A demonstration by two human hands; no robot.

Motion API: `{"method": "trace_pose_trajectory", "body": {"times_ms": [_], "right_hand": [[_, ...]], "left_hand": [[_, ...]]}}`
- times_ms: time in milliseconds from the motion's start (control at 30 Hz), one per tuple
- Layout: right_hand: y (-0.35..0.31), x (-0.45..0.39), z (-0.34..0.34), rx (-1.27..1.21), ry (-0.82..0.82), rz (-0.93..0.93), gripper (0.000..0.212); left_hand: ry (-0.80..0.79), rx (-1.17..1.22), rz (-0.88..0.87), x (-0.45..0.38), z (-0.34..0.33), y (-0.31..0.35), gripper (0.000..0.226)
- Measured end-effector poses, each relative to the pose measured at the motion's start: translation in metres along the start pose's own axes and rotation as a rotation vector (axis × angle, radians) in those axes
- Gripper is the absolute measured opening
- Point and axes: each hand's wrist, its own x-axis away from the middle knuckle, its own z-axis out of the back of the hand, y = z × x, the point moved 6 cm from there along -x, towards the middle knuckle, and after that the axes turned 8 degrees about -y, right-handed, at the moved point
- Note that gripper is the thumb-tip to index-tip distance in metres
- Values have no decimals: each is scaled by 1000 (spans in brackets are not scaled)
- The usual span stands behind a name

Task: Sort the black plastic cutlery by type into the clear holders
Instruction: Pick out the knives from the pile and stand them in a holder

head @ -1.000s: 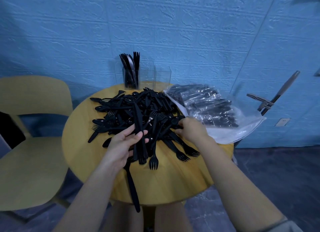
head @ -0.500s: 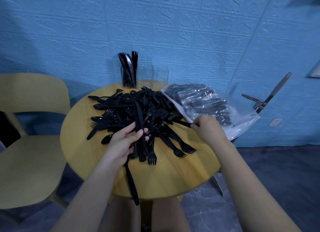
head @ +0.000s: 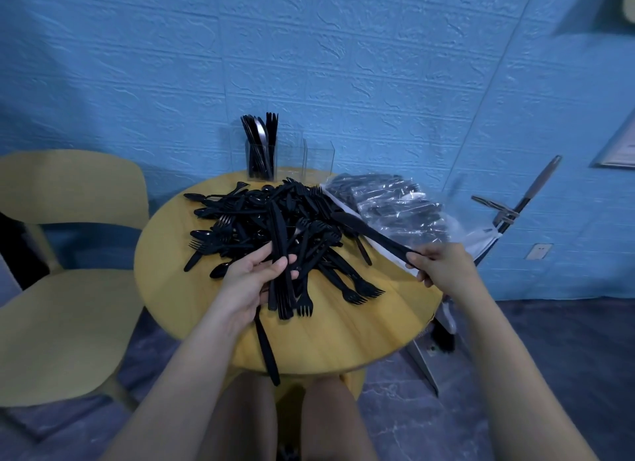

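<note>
Your left hand (head: 252,278) grips gathered knives (head: 280,254); your right hand (head: 438,266) pinches another knife (head: 369,232), likely collecting one type.

Round yellow wooden table (head: 192,288). On it: heap of black cutlery (head: 261,226), clear holders (head: 288,158) at far edge, plastic bag (head: 395,206) of cutlery far right.

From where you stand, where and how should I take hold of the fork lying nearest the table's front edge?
Grip the fork by its handle, probably from above and slightly right. Its tines point toward the person and lie flat on the table, while the handle runs up into the pile beside the bundle in the left hand. Pinch mid-handle and draw it toward you.
</note>
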Motion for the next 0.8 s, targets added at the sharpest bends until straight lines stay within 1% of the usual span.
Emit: {"method": "trace_pose_trajectory", "body": {"times_ms": [133,300,400,567,700,800], "right_hand": [[0,2,-13,-78,36,20,6],[-3,2,-33,-123,71,43,5],[-6,7,-46,-233,69,62,5],[-22,28,-80,-642,-66,48,7],[-38,41,-103,-741,-146,41,9],[-47,48,-119,-752,-224,55,5]], "left_hand": [[2,-5,-6,2,0,-1,44],[4,-2,-9,3,2,-4,43],[8,25,-9,2,-1,-8,38],[53,119,-63,-2,-12,-13,34],[69,166,-97,-3,-20,-13,26],[88,126,-132,-3,-20,-10,26]]}}
